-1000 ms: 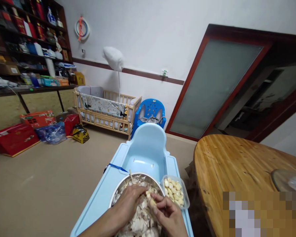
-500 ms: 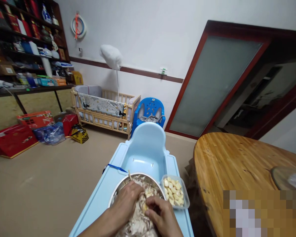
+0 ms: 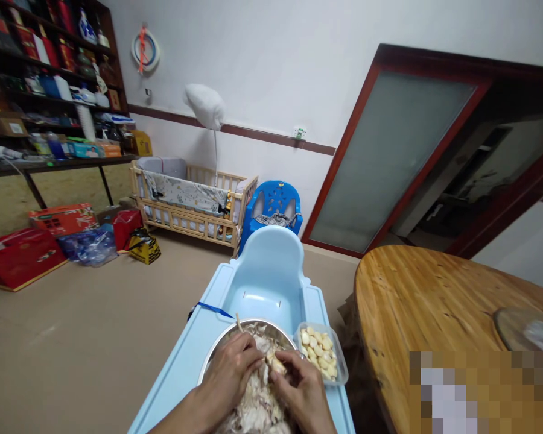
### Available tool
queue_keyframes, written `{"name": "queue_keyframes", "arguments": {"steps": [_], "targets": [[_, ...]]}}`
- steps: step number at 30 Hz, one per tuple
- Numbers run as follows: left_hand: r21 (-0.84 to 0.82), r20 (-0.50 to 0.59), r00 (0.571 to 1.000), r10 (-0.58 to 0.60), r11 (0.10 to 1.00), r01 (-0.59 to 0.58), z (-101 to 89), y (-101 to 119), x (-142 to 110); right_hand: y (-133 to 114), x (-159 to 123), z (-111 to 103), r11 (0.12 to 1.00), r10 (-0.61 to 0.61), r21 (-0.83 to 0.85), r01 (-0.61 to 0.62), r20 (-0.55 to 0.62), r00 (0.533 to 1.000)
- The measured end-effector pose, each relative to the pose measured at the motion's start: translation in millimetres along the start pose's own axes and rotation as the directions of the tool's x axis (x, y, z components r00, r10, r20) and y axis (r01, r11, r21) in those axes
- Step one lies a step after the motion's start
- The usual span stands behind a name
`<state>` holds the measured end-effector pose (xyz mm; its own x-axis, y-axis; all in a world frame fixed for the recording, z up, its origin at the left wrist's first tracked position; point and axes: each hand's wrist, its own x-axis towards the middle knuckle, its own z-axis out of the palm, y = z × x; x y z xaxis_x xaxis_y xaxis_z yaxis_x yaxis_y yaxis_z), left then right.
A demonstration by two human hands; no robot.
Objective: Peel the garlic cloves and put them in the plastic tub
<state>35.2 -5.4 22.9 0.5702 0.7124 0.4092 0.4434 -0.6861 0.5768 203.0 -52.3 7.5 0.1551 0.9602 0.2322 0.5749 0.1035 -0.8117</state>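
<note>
My left hand and my right hand meet over a metal bowl full of papery garlic skins and unpeeled pieces. Both pinch one pale garlic clove between their fingertips above the pile. Right of the bowl, a small clear plastic tub holds several peeled cloves. Bowl and tub rest on the tray of a light blue baby chair. The near part of the bowl is hidden by my hands and forearms.
A round wooden table stands close on the right, with a glass turntable at its edge. Across the bare floor are a wooden crib, a blue plastic chair, red boxes and loaded shelves.
My hands stay together over the bowl, working the clove; they dipped towards the pile and have come back up a little. The view has shifted slightly.
</note>
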Motion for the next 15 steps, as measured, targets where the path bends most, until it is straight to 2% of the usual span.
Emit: {"name": "queue_keyframes", "arguments": {"steps": [3,8,15], "targets": [[-0.053,-0.044,0.999,0.017,0.998,-0.019,4.0,2,-1,5,1,2,0.996,-0.087,0.005,0.087,-0.065,0.994],[-0.085,-0.034,0.999,0.015,0.996,-0.018,10.9,6,-4,6,2,7,0.983,-0.178,-0.074,0.171,-0.109,0.978],[-0.009,-0.015,0.999,0.032,0.999,-0.032,17.6,5,-5,5,-1,6,0.937,-0.322,-0.152,0.315,-0.022,0.946]]}}
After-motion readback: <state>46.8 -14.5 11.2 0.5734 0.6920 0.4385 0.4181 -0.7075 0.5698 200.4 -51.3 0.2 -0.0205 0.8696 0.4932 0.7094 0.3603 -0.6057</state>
